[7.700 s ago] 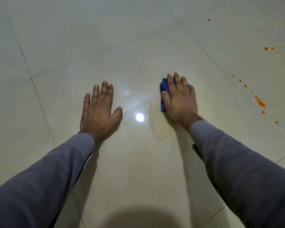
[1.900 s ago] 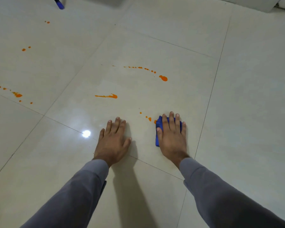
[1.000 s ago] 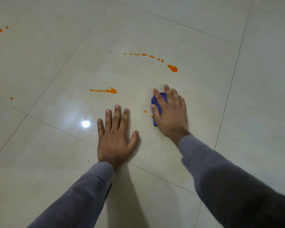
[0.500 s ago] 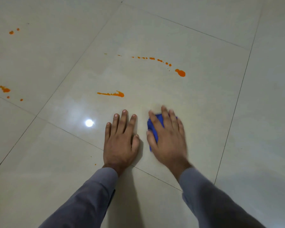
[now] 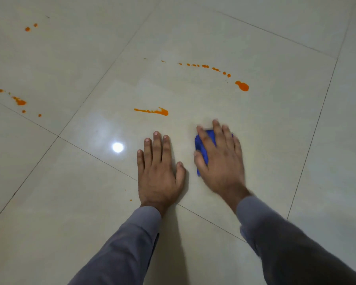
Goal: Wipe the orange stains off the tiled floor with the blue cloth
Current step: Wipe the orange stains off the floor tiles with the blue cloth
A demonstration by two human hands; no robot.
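A blue cloth (image 5: 201, 145) is pressed to the tiled floor (image 5: 275, 140).
It is pinned under the flat, straight-fingered right hand (image 5: 220, 161); the left hand (image 5: 158, 173) is spread flat beside it, orange stains (image 5: 152, 111) beyond.

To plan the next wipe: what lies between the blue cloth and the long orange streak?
Head view: only bare tile separates the blue cloth and the orange streak.

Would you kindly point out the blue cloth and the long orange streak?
blue cloth (image 5: 200, 146): head view, on its exposed left edge.
long orange streak (image 5: 152, 111): head view, on its middle.
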